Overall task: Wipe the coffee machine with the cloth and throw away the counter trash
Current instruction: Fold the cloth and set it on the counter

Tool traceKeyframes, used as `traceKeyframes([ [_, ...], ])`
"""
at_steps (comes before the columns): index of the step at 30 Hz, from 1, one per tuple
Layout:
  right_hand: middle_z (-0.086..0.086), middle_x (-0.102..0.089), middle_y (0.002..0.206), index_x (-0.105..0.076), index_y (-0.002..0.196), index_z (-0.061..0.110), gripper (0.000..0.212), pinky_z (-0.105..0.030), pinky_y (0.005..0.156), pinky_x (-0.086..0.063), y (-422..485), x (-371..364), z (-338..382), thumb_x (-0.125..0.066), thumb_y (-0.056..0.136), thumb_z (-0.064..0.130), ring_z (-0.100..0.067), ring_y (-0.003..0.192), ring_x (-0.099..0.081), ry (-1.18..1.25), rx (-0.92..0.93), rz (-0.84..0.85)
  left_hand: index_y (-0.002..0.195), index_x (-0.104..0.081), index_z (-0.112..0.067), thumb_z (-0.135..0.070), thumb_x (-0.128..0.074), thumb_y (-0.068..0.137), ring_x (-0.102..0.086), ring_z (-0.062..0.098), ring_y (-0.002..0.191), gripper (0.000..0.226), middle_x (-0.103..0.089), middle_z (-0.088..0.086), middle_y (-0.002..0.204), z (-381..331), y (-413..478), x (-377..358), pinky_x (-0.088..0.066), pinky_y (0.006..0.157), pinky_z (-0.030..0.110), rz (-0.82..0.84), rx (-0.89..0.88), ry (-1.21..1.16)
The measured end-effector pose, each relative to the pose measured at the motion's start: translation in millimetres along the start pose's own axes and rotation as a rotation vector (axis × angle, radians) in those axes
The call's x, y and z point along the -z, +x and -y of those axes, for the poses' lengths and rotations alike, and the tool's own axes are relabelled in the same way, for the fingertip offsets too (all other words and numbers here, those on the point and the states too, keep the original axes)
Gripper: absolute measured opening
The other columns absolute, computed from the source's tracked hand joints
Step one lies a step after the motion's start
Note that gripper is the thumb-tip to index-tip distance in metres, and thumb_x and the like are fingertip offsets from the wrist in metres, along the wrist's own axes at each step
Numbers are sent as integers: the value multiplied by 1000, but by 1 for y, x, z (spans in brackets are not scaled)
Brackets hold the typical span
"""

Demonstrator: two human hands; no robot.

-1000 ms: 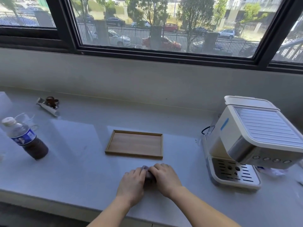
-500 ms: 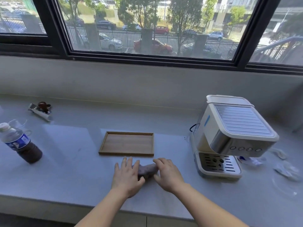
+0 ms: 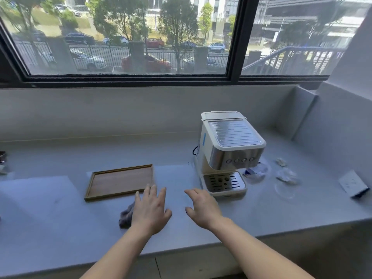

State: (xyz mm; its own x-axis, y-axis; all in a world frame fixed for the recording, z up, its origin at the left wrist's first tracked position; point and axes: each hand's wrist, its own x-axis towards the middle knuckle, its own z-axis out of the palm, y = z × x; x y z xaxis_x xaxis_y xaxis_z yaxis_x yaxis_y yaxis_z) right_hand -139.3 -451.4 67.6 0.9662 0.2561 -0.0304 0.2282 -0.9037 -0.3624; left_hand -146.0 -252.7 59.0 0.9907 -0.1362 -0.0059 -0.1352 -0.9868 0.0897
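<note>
- the cloth point(image 3: 126, 215), a small crumpled purple-grey wad, lies on the counter point(image 3: 50, 208) near its front edge; only its left part shows from under our left hand point(image 3: 151, 212)
- our left hand is spread flat, fingers apart, palm down over the cloth, gripping nothing; its fingertips reach the near right corner of the wooden tray point(image 3: 119, 181)
- our right hand point(image 3: 203, 209) is open too, fingers loosely spread and empty, just beside the front of the coffee machine point(image 3: 227, 150)
- the coffee machine stands upright to the right of the tray; its drip grate faces us
- the counter trash point(image 3: 286, 175), clear crumpled wrappers, lies right of the machine; a white box point(image 3: 353, 183) sits further right
</note>
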Motion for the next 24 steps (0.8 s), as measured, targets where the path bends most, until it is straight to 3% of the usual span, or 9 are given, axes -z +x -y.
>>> traceKeyframes([
  [6, 5, -42, 147, -34, 147, 27, 60, -36, 109, -35, -42, 24, -43, -53, 90, 35, -20, 134, -36, 13, -106, -28, 153, -13, -25, -54, -36, 90, -6, 29, 150, 73, -12, 11, 162, -62, 2, 5, -10, 118, 57, 1, -114, 0],
  [11, 2, -46, 142, -34, 145, 30, 60, -38, 102, -41, -76, 47, -85, -51, 89, 36, -24, 125, -42, -5, -198, -64, 153, -14, -24, -55, -36, 91, -8, 29, 149, 73, -15, 10, 161, -128, 3, 5, -11, 117, 55, 0, -213, 12],
  [18, 2, -45, 142, -36, 145, 27, 58, -37, 103, -40, -123, 79, -171, -50, 91, 39, -20, 131, -38, 23, -317, -93, 143, -34, -23, -49, -45, 85, -39, 27, 129, 64, -42, 6, 143, -232, 10, 2, -33, 104, 40, -52, -331, -65],
  [24, 3, -48, 140, -38, 144, 26, 54, -39, 100, -43, -150, 108, -249, -50, 92, 36, -21, 129, -41, 0, -345, -89, 142, -32, -24, -45, -45, 85, -46, 25, 123, 62, -44, 2, 138, -315, 22, -9, -42, 93, 38, -8, -326, -128],
])
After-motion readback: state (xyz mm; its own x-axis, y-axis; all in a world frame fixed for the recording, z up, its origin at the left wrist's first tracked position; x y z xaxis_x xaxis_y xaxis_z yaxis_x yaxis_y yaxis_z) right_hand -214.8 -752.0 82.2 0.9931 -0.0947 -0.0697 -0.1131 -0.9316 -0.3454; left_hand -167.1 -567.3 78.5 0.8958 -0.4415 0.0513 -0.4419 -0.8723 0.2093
